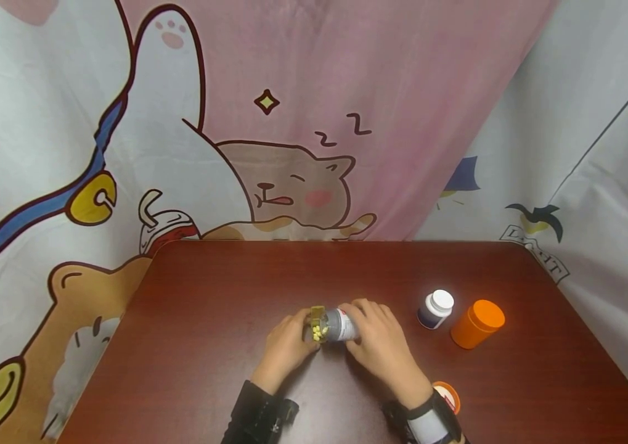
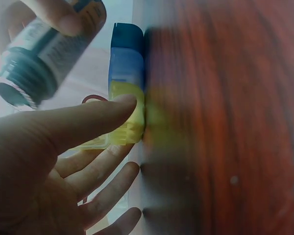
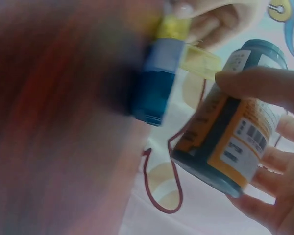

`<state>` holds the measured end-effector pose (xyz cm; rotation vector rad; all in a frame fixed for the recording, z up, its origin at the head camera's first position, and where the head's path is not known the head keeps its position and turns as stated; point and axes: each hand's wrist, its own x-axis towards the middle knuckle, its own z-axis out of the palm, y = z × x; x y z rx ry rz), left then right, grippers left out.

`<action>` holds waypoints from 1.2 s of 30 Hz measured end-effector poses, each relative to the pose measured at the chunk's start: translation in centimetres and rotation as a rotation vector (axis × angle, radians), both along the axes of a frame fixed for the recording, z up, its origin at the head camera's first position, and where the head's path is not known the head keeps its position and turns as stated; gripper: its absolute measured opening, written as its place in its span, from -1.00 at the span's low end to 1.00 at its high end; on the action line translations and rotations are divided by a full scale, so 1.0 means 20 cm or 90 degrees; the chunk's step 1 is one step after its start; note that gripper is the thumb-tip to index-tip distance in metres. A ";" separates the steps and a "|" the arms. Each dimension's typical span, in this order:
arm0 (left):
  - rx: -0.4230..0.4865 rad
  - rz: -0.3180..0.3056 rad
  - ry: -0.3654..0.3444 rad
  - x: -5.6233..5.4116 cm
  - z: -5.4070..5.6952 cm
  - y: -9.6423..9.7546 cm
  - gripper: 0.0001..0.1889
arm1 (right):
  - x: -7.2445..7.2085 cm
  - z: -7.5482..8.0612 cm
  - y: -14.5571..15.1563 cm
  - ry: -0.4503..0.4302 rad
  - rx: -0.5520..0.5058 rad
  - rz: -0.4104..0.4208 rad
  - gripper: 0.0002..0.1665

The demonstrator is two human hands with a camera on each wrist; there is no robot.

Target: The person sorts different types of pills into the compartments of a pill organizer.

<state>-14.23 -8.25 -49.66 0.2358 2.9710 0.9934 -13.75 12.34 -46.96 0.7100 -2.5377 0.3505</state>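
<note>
My left hand [image 1: 289, 339] holds a small pill organizer [image 2: 127, 66] low on the table, thumb against its yellow compartment [image 2: 121, 105]. Blue and teal compartments continue along it in the wrist views. The yellow lid [image 3: 202, 61] stands open, and several yellow pills [image 1: 318, 334] show inside in the head view. With thumb and fingers around its label, my right hand [image 1: 383, 339] grips a dark pill bottle [image 3: 230, 127]. This bottle is tilted over the organizer, its uncapped mouth [image 2: 17, 93] pointing left and down toward the yellow compartment.
To the right stand a white-capped dark bottle [image 1: 436, 308] and an orange jar [image 1: 477, 324] with its lid on. An orange cap [image 1: 448, 396] lies by my right wrist. A patterned curtain [image 1: 291, 74] hangs behind the brown table [image 1: 208, 296].
</note>
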 end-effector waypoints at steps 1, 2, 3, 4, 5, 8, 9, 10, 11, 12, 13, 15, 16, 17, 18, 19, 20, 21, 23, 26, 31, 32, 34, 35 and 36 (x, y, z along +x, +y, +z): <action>0.002 0.000 0.001 0.00 0.00 0.00 -0.30 | 0.01 0.01 0.01 -0.002 -0.005 0.002 -0.16; 0.004 0.000 0.001 0.00 0.00 0.00 -0.30 | 0.02 0.02 0.01 -0.003 -0.011 0.005 -0.16; 0.006 0.001 0.002 0.00 0.00 0.00 -0.30 | 0.02 0.02 0.02 -0.007 -0.014 0.005 -0.17; 0.006 0.001 0.004 0.00 0.00 0.00 -0.30 | 0.03 0.03 0.03 -0.009 -0.017 0.007 -0.17; 0.007 0.002 0.005 0.00 0.00 0.00 -0.30 | 0.04 0.04 0.03 -0.011 -0.018 0.007 -0.17; 0.006 0.008 0.004 0.01 -0.01 0.00 -0.30 | 0.07 0.05 0.05 -0.018 -0.015 0.004 -0.17; 0.006 0.009 0.002 0.00 -0.01 0.00 -0.30 | 0.09 0.05 0.06 -0.023 -0.013 0.003 -0.17; 0.007 0.011 -0.001 0.00 -0.01 0.00 -0.29 | 0.10 0.05 0.06 -0.027 -0.013 0.002 -0.16; 0.007 0.012 -0.004 0.00 -0.01 0.00 -0.29 | 0.11 0.05 0.07 -0.031 -0.011 0.002 -0.15; 0.008 0.013 -0.008 0.00 -0.01 0.00 -0.28 | 0.13 0.05 0.07 -0.037 -0.010 0.001 -0.15; 0.009 0.013 -0.010 0.00 -0.01 0.00 -0.28 | 0.14 0.05 0.08 -0.042 -0.011 0.001 -0.14; 0.012 0.013 -0.012 0.00 -0.01 0.00 -0.28 | 0.17 0.04 0.08 -0.050 -0.011 0.003 -0.14; 0.012 0.013 -0.013 0.00 -0.01 0.00 -0.28 | 0.18 0.04 0.09 -0.052 -0.011 0.005 -0.15; 0.013 0.012 -0.012 0.00 -0.01 0.00 -0.28 | 0.19 0.04 0.09 -0.053 -0.011 0.007 -0.15; 0.014 0.012 -0.011 0.00 -0.01 0.00 -0.28 | 0.21 0.03 0.09 -0.053 -0.011 0.010 -0.15; 0.015 0.011 -0.010 0.00 -0.02 0.00 -0.28 | 0.22 0.03 0.09 -0.052 -0.012 0.013 -0.16; 0.017 0.010 -0.010 0.00 -0.01 0.00 -0.29 | 0.23 0.02 0.09 -0.051 -0.013 0.016 -0.16; 0.018 0.010 -0.010 0.00 -0.01 0.00 -0.29 | 0.24 0.02 0.09 -0.050 -0.014 0.019 -0.16; 0.017 0.009 -0.007 0.00 -0.01 0.00 -0.29 | 0.25 0.01 0.09 -0.049 -0.020 0.029 -0.14; 0.017 0.008 -0.005 0.00 -0.01 0.00 -0.29 | 0.27 -0.02 0.10 -0.057 -0.043 0.044 -0.11; 0.017 0.007 -0.013 0.00 -0.01 0.00 -0.29 | 0.30 -0.06 0.10 -0.115 -0.092 0.062 -0.08; 0.017 0.007 -0.016 0.00 -0.01 0.00 -0.29 | 0.30 -0.06 0.10 -0.133 -0.100 0.060 -0.08; 0.016 0.009 -0.020 0.00 -0.01 0.00 -0.28 | 0.32 -0.06 0.10 -0.170 -0.110 0.054 -0.09; 0.016 0.010 -0.020 0.00 -0.01 0.00 -0.28 | 0.32 -0.06 0.10 -0.184 -0.114 0.052 -0.09; 0.015 0.011 -0.020 0.00 -0.01 0.00 -0.28 | 0.32 -0.06 0.10 -0.195 -0.117 0.051 -0.09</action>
